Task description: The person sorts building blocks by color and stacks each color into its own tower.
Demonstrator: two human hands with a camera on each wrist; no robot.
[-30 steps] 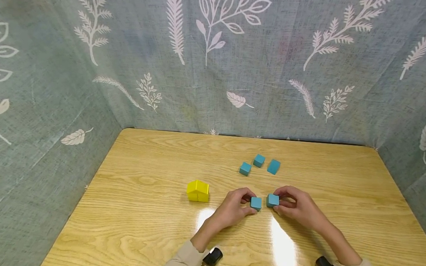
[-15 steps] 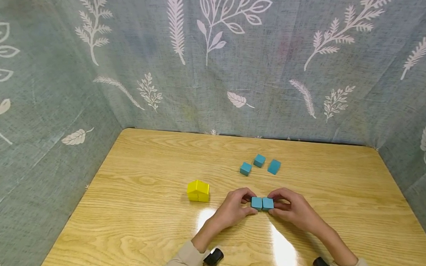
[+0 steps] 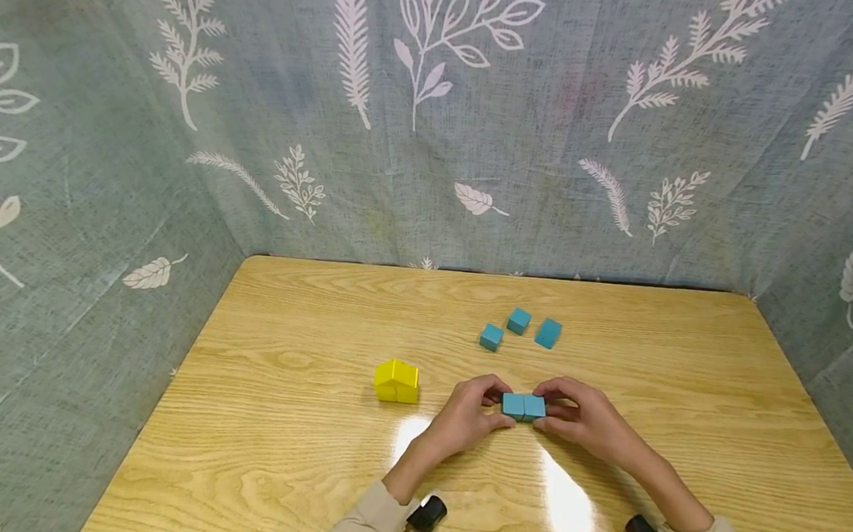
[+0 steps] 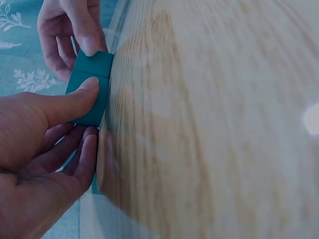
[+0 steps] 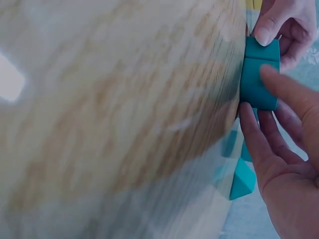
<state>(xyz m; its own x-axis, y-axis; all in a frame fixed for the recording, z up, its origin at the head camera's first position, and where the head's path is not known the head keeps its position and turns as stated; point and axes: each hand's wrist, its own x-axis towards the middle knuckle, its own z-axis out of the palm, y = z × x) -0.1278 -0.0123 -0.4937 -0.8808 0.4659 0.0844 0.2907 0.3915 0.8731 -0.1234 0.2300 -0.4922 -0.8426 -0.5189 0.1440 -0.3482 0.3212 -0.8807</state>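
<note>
My left hand [image 3: 463,415] pinches a blue cube [image 3: 512,405] on the wooden table between thumb and fingers. Directly to its right sits a second blue cube [image 3: 535,406], pinched by my right hand [image 3: 586,420]. The two cubes stand side by side, faces touching, with only a thin seam between them. In the left wrist view, the left thumb presses the near face of the left cube [image 4: 92,109]. In the right wrist view, the right thumb lies at the near face of the right cube [image 5: 254,82], fingers behind it.
Behind the hands lie two loose blue cubes [image 3: 492,337] and a blue wedge-shaped block [image 3: 548,333]. A small house-shaped group of yellow blocks [image 3: 396,382] stands to the left. Patterned grey-green cloth [image 3: 434,175] hangs beyond the table's back edge.
My right hand has moved left with its cube, closing the gap to the left cube and lining it up alongside. The left hand has stayed in place.
</note>
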